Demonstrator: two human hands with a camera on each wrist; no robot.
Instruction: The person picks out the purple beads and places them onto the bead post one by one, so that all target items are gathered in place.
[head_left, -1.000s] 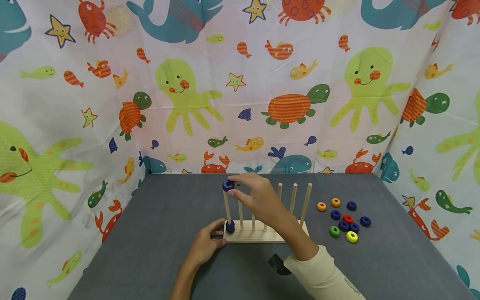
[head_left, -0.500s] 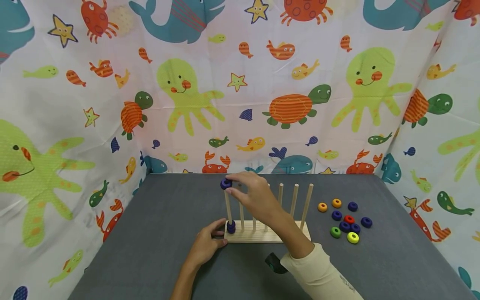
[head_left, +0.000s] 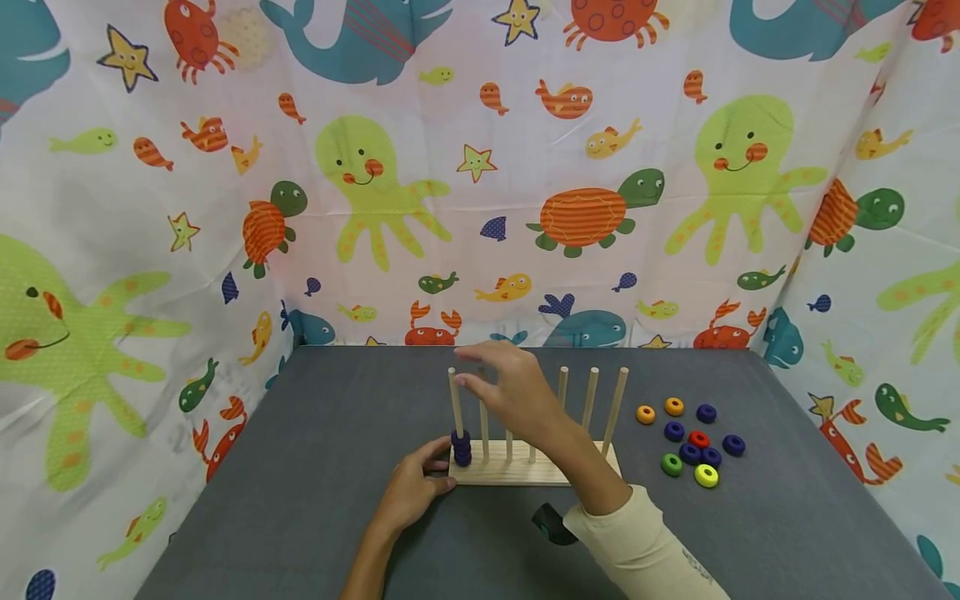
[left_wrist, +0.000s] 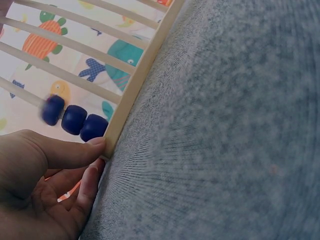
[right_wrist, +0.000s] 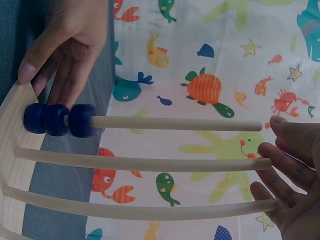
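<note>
At lower centre, the left hand point(head_left: 411, 487) pinches the pegboard point(head_left: 517, 474) near three blue rings point(head_left: 461, 450); the right hand point(head_left: 517, 396) hovers, fingers parted.

Sea-creature curtain point(head_left: 480, 200) behind grey tabletop point(head_left: 330, 417)

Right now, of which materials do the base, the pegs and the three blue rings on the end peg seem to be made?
Base: probably unpainted wood, matt; it is pale with faint grain-like streaks.
Pegs: likely plain wood too, smooth and similarly pale.
Blue rings: painted wood or plastic, I cannot tell; smooth, even colour shows no grain.
</note>
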